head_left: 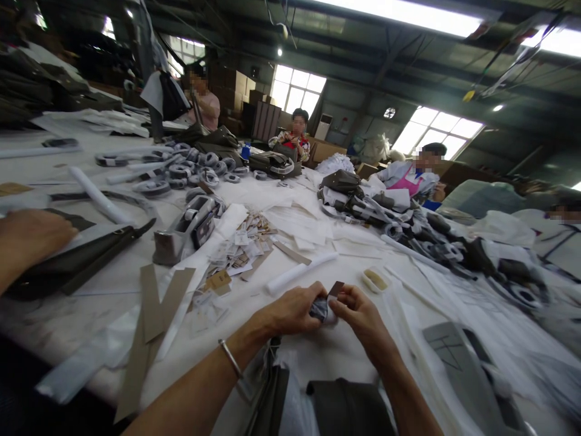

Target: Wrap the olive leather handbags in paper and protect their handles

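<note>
My left hand (pixel 297 310), below which a silver bangle (pixel 230 358) circles the wrist, is closed around a small dark grey rolled bundle (pixel 319 309) in clear wrap. It looks like a coiled strap. Pinched between the thumb and fingers of my right hand (pixel 356 310) is a small dark brown rectangular piece (pixel 336 289), held against the bundle's right side. Both hands meet above the table, just beyond a dark olive bag (pixel 347 402) that lies nearest to me with white wrapping around it.
Tan card strips (pixel 154 303) and a pile of small tags (pixel 245 242) lie left of centre, near a tape dispenser (pixel 188 224). At the left edge a co-worker's hand (pixel 36 236) rests over another bag. Wrapped coils (pixel 181 169) and heaped bags (pixel 372 206) lie farther back.
</note>
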{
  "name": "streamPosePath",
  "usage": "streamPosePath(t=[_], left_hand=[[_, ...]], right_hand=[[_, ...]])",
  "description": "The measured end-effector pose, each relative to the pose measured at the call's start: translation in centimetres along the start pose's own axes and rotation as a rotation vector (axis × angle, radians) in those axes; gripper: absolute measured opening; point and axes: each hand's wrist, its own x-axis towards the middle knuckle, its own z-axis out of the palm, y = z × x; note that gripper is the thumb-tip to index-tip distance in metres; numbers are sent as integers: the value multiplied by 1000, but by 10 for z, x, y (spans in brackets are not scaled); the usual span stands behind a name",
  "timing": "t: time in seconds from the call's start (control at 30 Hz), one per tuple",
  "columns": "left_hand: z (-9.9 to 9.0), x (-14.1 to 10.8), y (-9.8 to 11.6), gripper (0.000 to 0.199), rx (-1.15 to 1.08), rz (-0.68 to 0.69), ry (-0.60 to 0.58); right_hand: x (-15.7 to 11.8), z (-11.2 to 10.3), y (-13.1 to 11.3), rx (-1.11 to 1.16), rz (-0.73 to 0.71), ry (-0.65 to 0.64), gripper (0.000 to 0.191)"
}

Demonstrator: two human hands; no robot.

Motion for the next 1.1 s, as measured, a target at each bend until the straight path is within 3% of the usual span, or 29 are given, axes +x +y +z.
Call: streamPosePath(t=[0.1, 0.3, 0.4, 0.5, 0.67, 0.83, 1.0, 1.1], left_hand=[[0, -2, 5, 40, 40, 0, 6], [-13, -1, 3, 49, -175, -98, -147], [-9, 5, -8, 41, -251, -116, -146], [0, 11, -18, 32, -363, -122, -101], [6, 13, -15, 20, -453, -128, -24], [3, 10, -14, 22, -494, -114, -20], [9, 15, -27, 26, -630, -168, -90], [12, 16, -30, 27, -718, -205, -58]], right_hand=[[-2, -6, -5, -28, 6, -79, 36], [-11, 4, -7, -400, -242, 101, 21], [-13, 11, -5, -531, -406, 151, 18], [-11, 12, -6, -538, -413, 137, 18], [-5, -1, -28, -486, -234, -112, 16], [2, -5, -55, -616, -193, -327, 15], [8, 2, -53, -1016, -489, -259, 20], [5, 4, -43, -1166, -705, -196, 17]])
